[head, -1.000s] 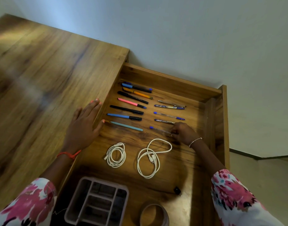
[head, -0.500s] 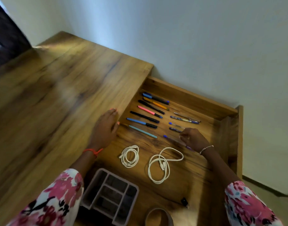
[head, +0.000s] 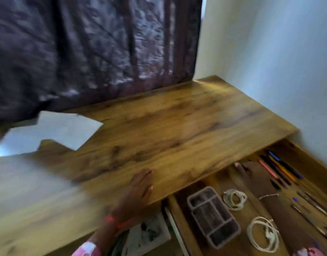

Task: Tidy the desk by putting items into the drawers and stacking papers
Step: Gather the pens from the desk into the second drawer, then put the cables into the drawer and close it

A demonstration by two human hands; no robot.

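The right grip point(head: 251, 174) lies deep in the open drawer point(head: 178, 217), among the pens point(head: 281, 170) at the drawer's back. Blur hides its fingers, so I cannot tell whether it pinches a pen or is released. The step in hand looks like the last placing in the drawer. To do it well, lay whatever is held parallel to the other pens. Then lift the grip straight up before drawing it back, so that the wrist does not sweep the rows or catch the two coiled cables point(head: 234, 199) near the drawer's front. The grey organiser tray point(head: 212, 217) sits at the drawer's front left and should be cleared as well.

The loose papers point(head: 53, 130) lie on the bench point(head: 177, 130), well away from the drawer on its far left side, not yet stacked. They probably come next: gather them with both grips and square the edges against the bench.

The left grip point(head: 140, 187) is released. It rests palm down on the bench just left of the drawer, fingers straight and pointing away from the person, apparently as a brace. An orange band point(head: 118, 221) circles that wrist. The right forearm reaches across the drawer from its front toward its back, with a thin bracelet point(head: 268, 196) at the wrist.
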